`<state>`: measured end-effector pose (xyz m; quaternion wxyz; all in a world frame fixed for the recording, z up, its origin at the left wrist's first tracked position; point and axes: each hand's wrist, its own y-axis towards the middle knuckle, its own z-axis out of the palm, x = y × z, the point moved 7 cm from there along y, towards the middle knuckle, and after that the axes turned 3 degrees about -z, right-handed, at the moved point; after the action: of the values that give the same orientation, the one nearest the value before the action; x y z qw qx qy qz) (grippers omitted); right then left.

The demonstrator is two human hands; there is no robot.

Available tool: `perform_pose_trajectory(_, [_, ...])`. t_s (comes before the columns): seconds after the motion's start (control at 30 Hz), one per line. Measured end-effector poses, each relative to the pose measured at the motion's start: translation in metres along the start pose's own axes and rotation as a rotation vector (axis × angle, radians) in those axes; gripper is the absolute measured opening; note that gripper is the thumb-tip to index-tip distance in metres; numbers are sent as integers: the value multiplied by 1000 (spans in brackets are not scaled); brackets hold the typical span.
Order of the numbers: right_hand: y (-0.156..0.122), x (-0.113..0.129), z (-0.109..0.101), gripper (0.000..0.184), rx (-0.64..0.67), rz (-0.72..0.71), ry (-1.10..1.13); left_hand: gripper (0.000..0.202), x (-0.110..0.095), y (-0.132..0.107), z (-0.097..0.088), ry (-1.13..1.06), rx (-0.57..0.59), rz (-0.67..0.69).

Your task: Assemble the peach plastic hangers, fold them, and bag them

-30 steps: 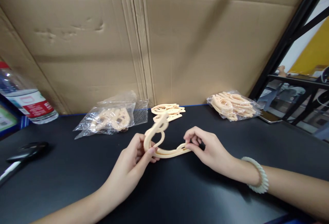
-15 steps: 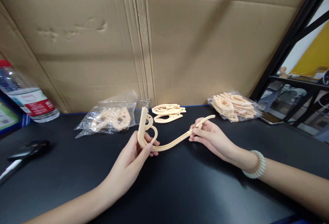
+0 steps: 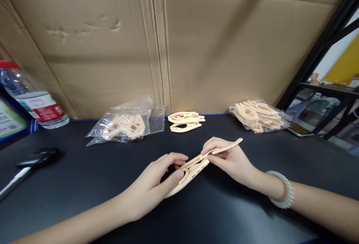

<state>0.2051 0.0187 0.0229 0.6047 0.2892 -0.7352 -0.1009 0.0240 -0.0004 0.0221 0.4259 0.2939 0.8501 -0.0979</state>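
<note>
A long peach plastic strap piece (image 3: 196,165) lies low over the black table (image 3: 84,184), folded onto itself near its middle. My left hand (image 3: 157,184) grips its lower looped end, thumb on top and fingers curled round it. My right hand (image 3: 227,158) pinches the upper end between thumb and fingers, the tip sticking out toward the right. A pale beaded bracelet (image 3: 283,195) sits on my right wrist.
At the back lie a clear bag of peach pieces (image 3: 126,126), a small loose stack (image 3: 185,121) and a second bag (image 3: 259,116), against a cardboard wall (image 3: 179,42). A water bottle (image 3: 33,100) and a black object (image 3: 37,157) lie at the left; black shelving (image 3: 322,46) at the right.
The piece stood curved upward with its hook raised in my left hand. Now it is lowered and folded flatter over the table, both hands closer together.
</note>
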Motion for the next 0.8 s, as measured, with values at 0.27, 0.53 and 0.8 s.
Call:
perform_pose_trajectory(0.27, [-5, 25, 7, 13, 65, -260, -264, 19, 2, 3, 5, 55, 15, 36])
perform_pose_trajectory(0.53, [-10, 35, 10, 15, 101, -369, -347, 23, -3, 2, 5, 187, 55, 124])
perform_pose_trajectory(0.8, [-10, 39, 12, 12, 87, -422, -357, 27, -10, 3, 4, 325, 163, 79])
